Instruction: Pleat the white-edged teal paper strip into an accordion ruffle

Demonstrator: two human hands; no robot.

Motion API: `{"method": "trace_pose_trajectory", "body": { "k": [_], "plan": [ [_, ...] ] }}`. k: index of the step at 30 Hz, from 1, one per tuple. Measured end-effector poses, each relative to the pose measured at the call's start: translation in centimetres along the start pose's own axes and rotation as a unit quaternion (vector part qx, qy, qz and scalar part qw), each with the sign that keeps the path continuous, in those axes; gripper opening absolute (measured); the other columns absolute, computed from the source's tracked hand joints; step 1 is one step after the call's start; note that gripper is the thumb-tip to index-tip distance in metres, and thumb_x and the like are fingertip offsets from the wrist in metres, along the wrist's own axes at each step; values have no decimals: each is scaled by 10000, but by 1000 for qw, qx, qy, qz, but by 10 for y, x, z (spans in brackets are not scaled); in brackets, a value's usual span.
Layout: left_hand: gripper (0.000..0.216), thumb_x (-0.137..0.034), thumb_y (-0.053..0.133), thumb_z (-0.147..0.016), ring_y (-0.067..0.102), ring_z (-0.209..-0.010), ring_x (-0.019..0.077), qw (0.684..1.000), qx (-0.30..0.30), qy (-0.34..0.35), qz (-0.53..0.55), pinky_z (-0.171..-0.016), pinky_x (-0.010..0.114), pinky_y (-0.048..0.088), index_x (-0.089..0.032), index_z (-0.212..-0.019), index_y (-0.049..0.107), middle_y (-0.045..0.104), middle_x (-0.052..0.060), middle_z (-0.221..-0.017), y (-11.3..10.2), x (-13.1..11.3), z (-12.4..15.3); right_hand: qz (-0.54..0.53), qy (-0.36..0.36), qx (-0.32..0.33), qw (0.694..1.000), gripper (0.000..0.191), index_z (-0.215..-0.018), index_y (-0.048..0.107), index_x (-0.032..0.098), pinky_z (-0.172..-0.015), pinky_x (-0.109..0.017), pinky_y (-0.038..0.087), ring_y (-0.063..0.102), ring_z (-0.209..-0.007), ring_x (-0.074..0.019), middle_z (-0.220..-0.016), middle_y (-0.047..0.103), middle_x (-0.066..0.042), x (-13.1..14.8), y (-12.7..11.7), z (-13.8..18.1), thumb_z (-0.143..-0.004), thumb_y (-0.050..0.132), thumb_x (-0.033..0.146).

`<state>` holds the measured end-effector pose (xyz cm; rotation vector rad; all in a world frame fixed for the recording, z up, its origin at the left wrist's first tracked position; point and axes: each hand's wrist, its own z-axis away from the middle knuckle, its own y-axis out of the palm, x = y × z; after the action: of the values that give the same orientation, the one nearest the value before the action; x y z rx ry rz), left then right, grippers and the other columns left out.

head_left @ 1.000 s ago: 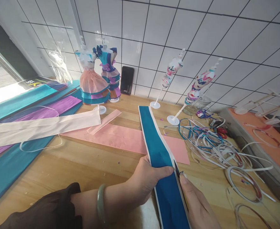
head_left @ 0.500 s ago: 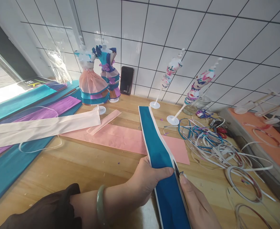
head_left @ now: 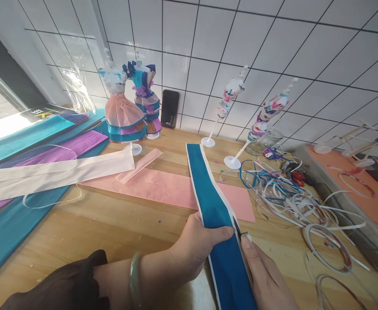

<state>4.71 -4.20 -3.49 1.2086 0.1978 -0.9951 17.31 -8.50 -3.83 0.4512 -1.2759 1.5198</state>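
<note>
Table [head_left: 137, 245]: pale wood, bearing all the work; a good flat rest for the free end if the strip starts to sag.
Blue strip [head_left: 204, 185]: the thing being worked, mid-table, running from the near edge of view up and across the pink strip; whether they touch, I cannot tell. It bends slightly above the left thumb, so the far part should be kept smooth and untwisted.
Pink strip [head_left: 163, 187]: flat beneath the blue one in view; best kept well out of the blade's path.
Left hand [head_left: 195, 246]: gripping the blue strip, thumb pressed on top, other fingers underneath and mostly hidden. Its thumb tip lies very near the blade, so moving that grip inward would likely be safer.
Right hand [head_left: 266, 271]: fingers curled along the strip's right edge, beside the blade; what they grip is hidden, so I cannot tell.
White border [head_left: 210, 168]: narrow, along both long edges; a steady guide if the blade follows the colour line.
Blade [head_left: 237, 227]: dark, pointed, at the right border. Short, even advances should suit that curve.
</note>
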Motion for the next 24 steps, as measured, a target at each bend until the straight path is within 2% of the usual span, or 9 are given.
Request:
{"method": "trace_pose_trajectory", "body": {
  "k": [9, 16, 21, 24],
  "plan": [
    [281, -151, 742, -595, 629, -738, 196, 1000, 4, 3, 3, -774, 361, 499, -95, -859, 661, 684, 106, -843, 0, 2, 0, 5, 8, 36, 999, 589, -1080, 612, 172, -1063, -379, 245, 461, -1188, -269, -1184, 611, -81, 3, -3, -1, -774, 386, 622],
    [331, -227, 670, -699, 640, -802, 223, 999, -13, -21, 44, -819, 395, 494, -93, -1000, 634, 665, 150, -975, -1, -13, -1, -13, 25, 23, 999, 579, -1064, 634, 182, -1083, -372, 196, 398, -1244, -250, -1218, 591, -52, 19, -1, 8, -767, 404, 623],
    [370, -106, 691, -637, 645, -792, 218, 999, 11, -6, 31, -795, 376, 506, -93, -1002, 631, 670, 148, -967, -4, -17, -6, 1, 27, -9, 1000, 558, -1011, 665, 189, -1049, -367, 283, 429, -1220, -269, -1170, 626, -43, 16, 1, 11, -756, 426, 623],
    [374, -91, 689, -631, 645, -802, 220, 1000, 16, 2, 23, -787, 371, 508, -98, -1001, 631, 671, 144, -969, -4, -16, -7, 5, 25, -26, 999, 561, -1031, 656, 187, -1053, -369, 275, 449, -1204, -271, -1177, 621, -44, 14, 1, 10, -757, 426, 620]
  ]
}}
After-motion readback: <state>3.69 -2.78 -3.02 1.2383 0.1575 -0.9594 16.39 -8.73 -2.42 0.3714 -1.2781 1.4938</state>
